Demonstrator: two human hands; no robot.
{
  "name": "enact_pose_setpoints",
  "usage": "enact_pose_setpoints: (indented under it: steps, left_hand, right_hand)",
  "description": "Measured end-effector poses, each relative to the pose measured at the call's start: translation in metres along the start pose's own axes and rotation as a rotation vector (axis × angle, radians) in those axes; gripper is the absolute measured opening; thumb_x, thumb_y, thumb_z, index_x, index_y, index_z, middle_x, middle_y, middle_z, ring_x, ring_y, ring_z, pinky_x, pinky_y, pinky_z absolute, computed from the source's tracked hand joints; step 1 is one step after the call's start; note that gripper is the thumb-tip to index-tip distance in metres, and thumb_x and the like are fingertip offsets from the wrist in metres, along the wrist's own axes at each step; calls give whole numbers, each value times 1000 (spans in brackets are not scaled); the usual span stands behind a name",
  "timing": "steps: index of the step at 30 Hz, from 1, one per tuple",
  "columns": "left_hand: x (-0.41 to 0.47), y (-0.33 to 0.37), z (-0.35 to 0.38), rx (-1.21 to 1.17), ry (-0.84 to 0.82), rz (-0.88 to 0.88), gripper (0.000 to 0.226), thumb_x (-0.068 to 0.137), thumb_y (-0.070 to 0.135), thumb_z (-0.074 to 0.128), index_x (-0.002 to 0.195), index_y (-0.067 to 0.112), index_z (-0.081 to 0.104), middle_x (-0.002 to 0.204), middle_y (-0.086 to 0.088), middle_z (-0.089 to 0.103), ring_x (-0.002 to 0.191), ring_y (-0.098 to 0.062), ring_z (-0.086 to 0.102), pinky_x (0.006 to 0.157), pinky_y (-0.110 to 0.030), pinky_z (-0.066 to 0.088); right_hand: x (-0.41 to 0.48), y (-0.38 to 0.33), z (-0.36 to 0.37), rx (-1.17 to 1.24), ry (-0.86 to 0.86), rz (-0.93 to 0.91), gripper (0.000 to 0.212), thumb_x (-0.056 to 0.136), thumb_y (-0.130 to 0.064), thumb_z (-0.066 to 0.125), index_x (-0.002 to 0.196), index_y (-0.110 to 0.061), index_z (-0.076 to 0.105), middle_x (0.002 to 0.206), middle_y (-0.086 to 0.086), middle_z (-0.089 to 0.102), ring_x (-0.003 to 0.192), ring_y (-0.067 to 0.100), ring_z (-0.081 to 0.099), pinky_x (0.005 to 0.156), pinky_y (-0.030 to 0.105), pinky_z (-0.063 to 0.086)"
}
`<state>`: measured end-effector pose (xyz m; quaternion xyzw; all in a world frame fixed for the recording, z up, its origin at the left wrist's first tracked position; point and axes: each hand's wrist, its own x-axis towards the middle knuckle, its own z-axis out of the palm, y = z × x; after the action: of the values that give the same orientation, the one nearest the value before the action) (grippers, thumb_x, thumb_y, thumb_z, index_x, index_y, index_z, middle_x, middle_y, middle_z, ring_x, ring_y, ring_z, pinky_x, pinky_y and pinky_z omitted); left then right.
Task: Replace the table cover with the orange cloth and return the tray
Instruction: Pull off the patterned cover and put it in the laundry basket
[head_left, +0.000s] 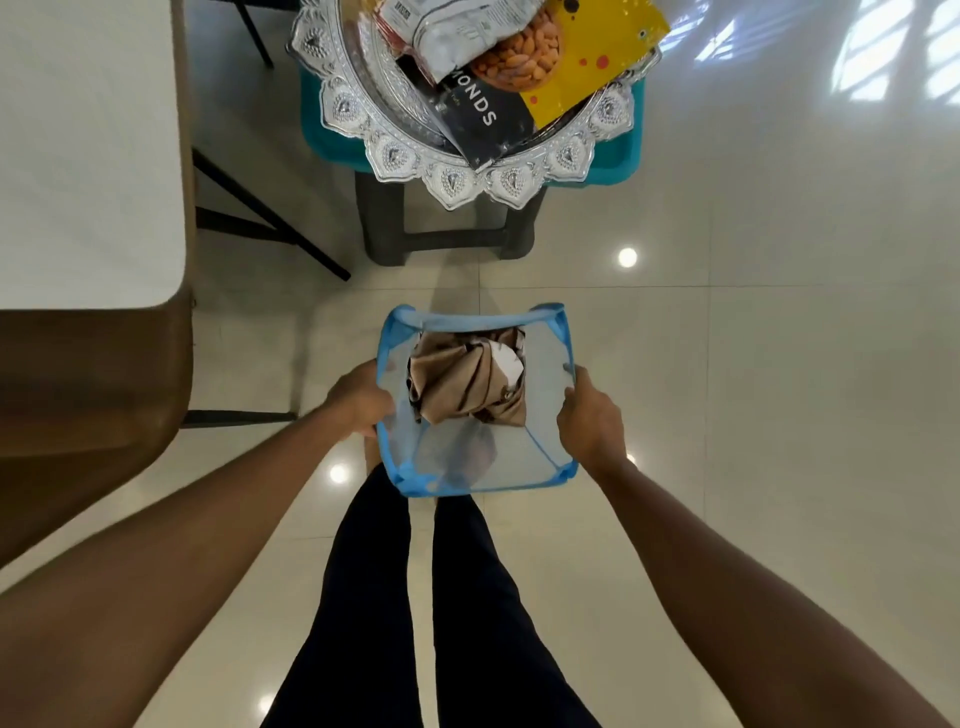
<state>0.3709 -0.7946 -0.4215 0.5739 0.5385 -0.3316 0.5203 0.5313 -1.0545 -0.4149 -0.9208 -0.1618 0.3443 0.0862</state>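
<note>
A: While we stand beside the table (88, 156), the loaded tray (344, 110) sits on the stool (385, 224), well apart. It looks like stiff metal, so we should take its rim at both sides.
B: And the basket (452, 460)?
A: Our left hand (358, 397) and right hand (592, 421) clamp its soft walls (light brown cloth (467, 384) inside). The orange cloth we cannot see.

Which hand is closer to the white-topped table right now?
Left. The left hand grips the blue mesh basket by the rim on the side facing the table. The right hand grips the opposite rim, with the basket between it and the table.
</note>
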Motion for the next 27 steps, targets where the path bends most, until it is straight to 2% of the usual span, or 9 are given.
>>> enact_pose_setpoints:
  steps: [3, 5, 9, 14, 17, 19, 23, 25, 27]
  left_hand:
    - [-9, -11, 17, -29, -51, -12, 43, 82, -7, 57, 108, 28, 56, 101, -5, 64, 95, -30, 67, 77, -50, 61]
    - [-9, -14, 24, -46, -30, 11, 33, 88, -2, 56, 97, 30, 54, 99, -4, 64, 93, -29, 68, 75, -47, 62]
    - [-3, -12, 20, -3, 90, 44, 29, 91, 10, 58, 117, 24, 57, 101, -8, 65, 84, -29, 71, 67, -41, 63]
    - [-16, 10, -5, 77, 127, 74, 23, 91, 23, 63, 113, 26, 57, 94, -7, 69, 77, -25, 72, 64, -35, 61]
    - [-36, 30, -19, 144, 174, 138, 20, 91, 25, 62, 110, 29, 57, 93, -4, 68, 83, -25, 71, 63, -32, 58]
    - [-52, 49, -25, 135, 162, 226, 17, 91, 23, 62, 108, 27, 60, 87, -1, 68, 84, -29, 70, 68, -37, 58]
    - [-95, 103, -47, 59, 235, 431, 15, 79, 34, 61, 93, 37, 64, 81, 2, 68, 82, -27, 71, 78, -42, 56]
    - [-115, 133, -58, 28, 337, 527, 16, 76, 35, 58, 90, 34, 65, 78, 6, 67, 77, -20, 69, 78, -39, 57]
    - [-132, 161, -67, 2, 424, 615, 8, 82, 24, 62, 88, 27, 66, 74, 3, 67, 73, -20, 66, 73, -38, 56]
  right_hand:
    - [-10, 10, 9, 20, -46, 61, 35, 107, -20, 39, 141, -14, 43, 107, 13, 69, 90, 34, 67, 77, 41, 53]
    - [-8, 14, 11, 38, -65, 77, 35, 107, -23, 39, 141, -17, 44, 110, 13, 69, 93, 34, 67, 80, 41, 53]
    - [1, 11, 4, 63, -130, 130, 35, 103, -29, 45, 137, -20, 48, 115, 11, 68, 100, 33, 66, 85, 42, 55]
    - [8, 0, -15, 93, -135, 204, 44, 96, -38, 52, 138, -27, 50, 119, 7, 68, 104, 32, 66, 88, 43, 56]
    - [5, -11, -36, 137, -68, 229, 44, 93, -45, 54, 135, -31, 53, 116, 4, 71, 104, 30, 67, 88, 40, 55]
    - [4, -24, -58, 189, -1, 215, 37, 94, -46, 56, 128, -32, 59, 111, 1, 73, 100, 26, 67, 84, 35, 53]
    - [4, -65, -126, 423, 172, 102, 21, 97, -33, 58, 112, -25, 70, 101, -3, 72, 84, 12, 61, 73, 26, 42]
    - [10, -87, -161, 513, 236, 48, 20, 97, -32, 58, 110, -23, 72, 95, -5, 72, 81, 10, 63, 72, 27, 44]
    - [22, -109, -192, 593, 299, 31, 16, 95, -33, 60, 102, -25, 72, 89, -4, 73, 82, 13, 68, 75, 32, 53]
